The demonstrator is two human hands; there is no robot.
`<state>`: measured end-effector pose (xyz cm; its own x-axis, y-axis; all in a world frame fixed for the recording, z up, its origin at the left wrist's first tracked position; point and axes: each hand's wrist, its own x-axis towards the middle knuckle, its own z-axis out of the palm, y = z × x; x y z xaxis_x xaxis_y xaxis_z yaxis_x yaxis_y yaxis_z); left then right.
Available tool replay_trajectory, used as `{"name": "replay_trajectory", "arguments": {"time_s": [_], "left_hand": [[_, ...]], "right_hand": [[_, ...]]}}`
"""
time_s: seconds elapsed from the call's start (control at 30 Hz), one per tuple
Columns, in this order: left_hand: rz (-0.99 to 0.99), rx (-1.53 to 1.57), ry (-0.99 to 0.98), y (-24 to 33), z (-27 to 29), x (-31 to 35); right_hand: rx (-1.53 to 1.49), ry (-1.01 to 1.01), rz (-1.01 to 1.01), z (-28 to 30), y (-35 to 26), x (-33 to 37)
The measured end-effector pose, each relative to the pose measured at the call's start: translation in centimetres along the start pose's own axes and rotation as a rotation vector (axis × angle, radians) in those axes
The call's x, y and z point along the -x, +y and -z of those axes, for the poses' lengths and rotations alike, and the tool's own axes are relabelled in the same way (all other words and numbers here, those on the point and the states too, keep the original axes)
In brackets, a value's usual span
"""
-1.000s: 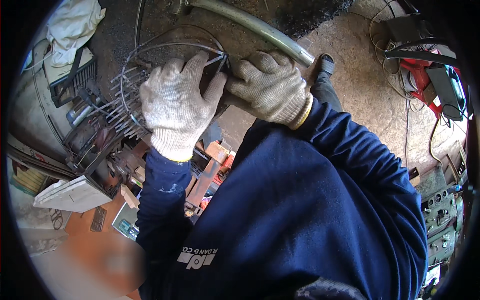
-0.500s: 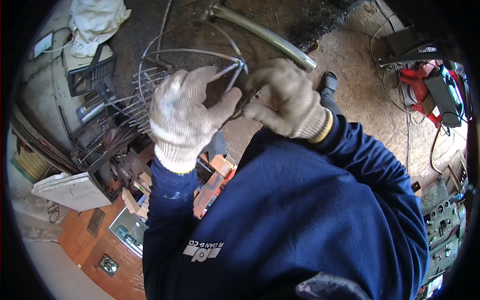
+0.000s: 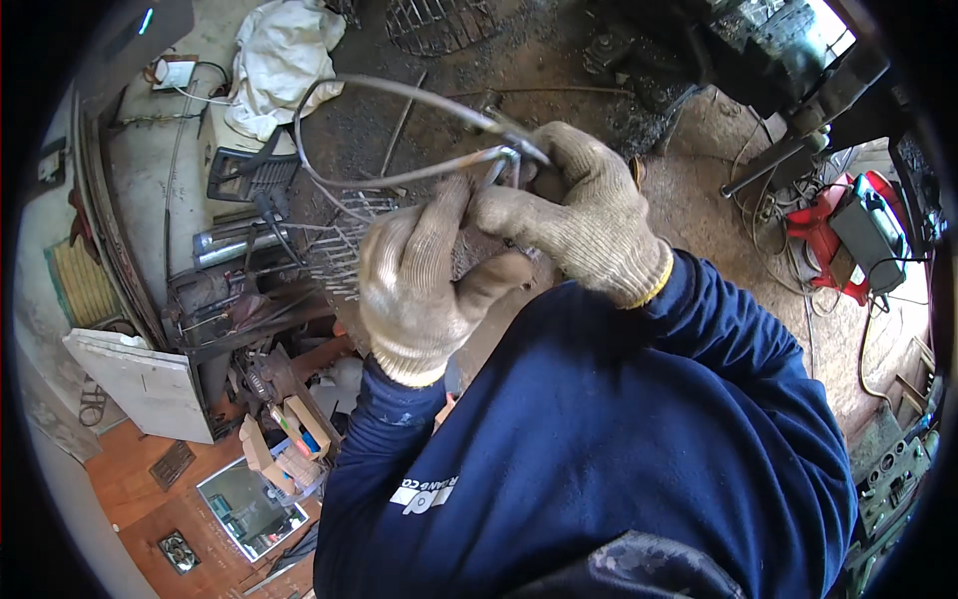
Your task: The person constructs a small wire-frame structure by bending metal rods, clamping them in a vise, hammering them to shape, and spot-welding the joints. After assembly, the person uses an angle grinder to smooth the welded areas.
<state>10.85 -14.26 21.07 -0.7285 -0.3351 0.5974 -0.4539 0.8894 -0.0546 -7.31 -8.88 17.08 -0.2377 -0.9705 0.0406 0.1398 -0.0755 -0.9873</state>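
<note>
Before my chest is a metal rod frame (image 3: 424,175), made of thin bent rods that meet at a joint. Its loop reaches out to the far left. My right hand (image 3: 589,220), in a knitted work glove with a yellow cuff edge, is closed around the frame beside the joint. My left hand (image 3: 424,275), gloved likewise, has curled fingers against the rods just below the joint, its thumb lower and apart from the fingertips. The frame's lower part is hidden between the two gloves.
A rack of metal rods (image 3: 344,255) stands beyond my left hand. On the floor ahead lie a round grate (image 3: 439,25) and a thin bar (image 3: 404,125). A white cloth (image 3: 284,65) is far left. Red equipment (image 3: 813,235) with trailing cables stands right, an open cardboard box (image 3: 264,459) lower left.
The view has swung, bringing the round grate into sight. The frame has tilted and risen relative to my hands. My right hand has closed on it near the joint; my left has shifted right.
</note>
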Motion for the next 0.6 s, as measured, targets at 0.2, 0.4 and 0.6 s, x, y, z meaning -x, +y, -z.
{"name": "replay_trajectory", "arguments": {"time_s": [0.2,0.4,0.6], "left_hand": [[-0.192,-0.234,0.056,-4.3,4.9,-4.4],[0.182,0.152,-0.348,-4.9,5.1,-2.1],[0.312,0.285,-0.395,-4.5,4.6,-0.4]], "right_hand": [[0.326,-0.235,0.196,1.6,-1.8,-1.9],[0.39,-0.363,0.289,2.1,-1.0,-2.5],[0.404,-0.413,0.15,1.8,-0.4,-2.7]]}}
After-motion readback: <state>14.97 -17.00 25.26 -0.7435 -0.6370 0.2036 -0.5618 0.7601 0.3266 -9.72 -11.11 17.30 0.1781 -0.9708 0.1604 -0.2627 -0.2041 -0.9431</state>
